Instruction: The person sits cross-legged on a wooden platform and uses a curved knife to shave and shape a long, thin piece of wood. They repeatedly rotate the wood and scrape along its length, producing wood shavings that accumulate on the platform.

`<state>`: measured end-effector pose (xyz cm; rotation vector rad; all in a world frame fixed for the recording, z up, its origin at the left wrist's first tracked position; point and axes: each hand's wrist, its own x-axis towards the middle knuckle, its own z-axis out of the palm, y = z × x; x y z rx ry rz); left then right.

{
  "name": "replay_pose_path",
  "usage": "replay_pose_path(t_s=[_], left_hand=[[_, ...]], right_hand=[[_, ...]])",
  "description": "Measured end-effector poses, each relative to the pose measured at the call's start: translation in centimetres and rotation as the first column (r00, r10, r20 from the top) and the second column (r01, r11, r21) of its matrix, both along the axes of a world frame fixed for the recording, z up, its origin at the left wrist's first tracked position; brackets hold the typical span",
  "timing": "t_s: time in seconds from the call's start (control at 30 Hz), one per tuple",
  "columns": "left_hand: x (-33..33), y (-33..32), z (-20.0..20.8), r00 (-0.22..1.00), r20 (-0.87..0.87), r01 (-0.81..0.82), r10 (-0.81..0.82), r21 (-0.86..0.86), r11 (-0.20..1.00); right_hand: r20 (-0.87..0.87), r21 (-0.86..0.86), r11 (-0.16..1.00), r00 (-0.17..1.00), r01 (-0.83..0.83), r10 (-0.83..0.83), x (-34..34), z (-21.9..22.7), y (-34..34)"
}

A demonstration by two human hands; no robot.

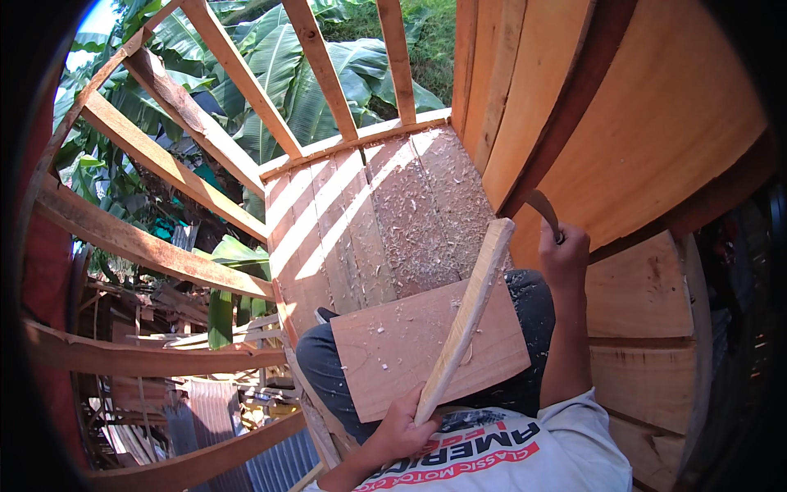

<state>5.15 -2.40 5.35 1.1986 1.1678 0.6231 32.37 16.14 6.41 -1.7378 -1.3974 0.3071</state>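
Note:
My left hand (399,428) is closed round the lower end of a pale wooden stick (463,324). The stick slants up and away to the right, across a flat wooden board (377,344) lying over my lap. In my raised right hand (566,248) is a knife (542,208), its dark curved blade pointing up and left. The blade stands apart from the stick, right of its far end. A few wood shavings lie on the board.
Plank flooring (328,238) ahead is strewn with wood shavings (426,221). Wooden slats (176,176) with gaps fence the left and far sides, banana leaves (287,82) beyond. A plywood wall (656,123) rises close on the right. Corrugated sheets (215,410) lie below at left.

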Motion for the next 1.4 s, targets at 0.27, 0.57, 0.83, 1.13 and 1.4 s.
replay_pose_path(t_s=[0.27, 0.57, 0.83, 1.13, 1.4], left_hand=[[-1.8, 1.4, -1.1, 0.966, 0.195, -0.135, 0.172, -0.192, 0.972], [-0.2, 0.8, -0.1, 0.988, 0.121, -0.082, 0.099, -0.137, 0.987], [-0.8, -0.8, -2.2, 0.992, 0.120, 0.058, -0.049, -0.068, 0.996], [-0.3, -0.2, -1.5, 0.984, 0.174, 0.057, -0.031, -0.148, 0.987], [-0.4, 0.1, -1.1, 0.973, 0.230, 0.048, 0.008, -0.235, 0.971]], right_hand=[[0.172, 0.013, 0.948, 0.935, -0.317, 0.310, -4.2, 0.0, -4.9], [0.283, 0.066, 0.934, 0.904, -0.352, 0.321, -5.1, 0.6, -4.1], [0.318, 0.173, 0.953, 0.930, -0.248, 0.185, -2.6, 0.8, -1.9], [0.273, 0.132, 0.969, 0.947, -0.210, 0.168, -2.6, 0.2, -2.2], [0.124, -0.001, 0.972, 0.965, -0.235, 0.233, -3.3, -0.2, -2.5]])
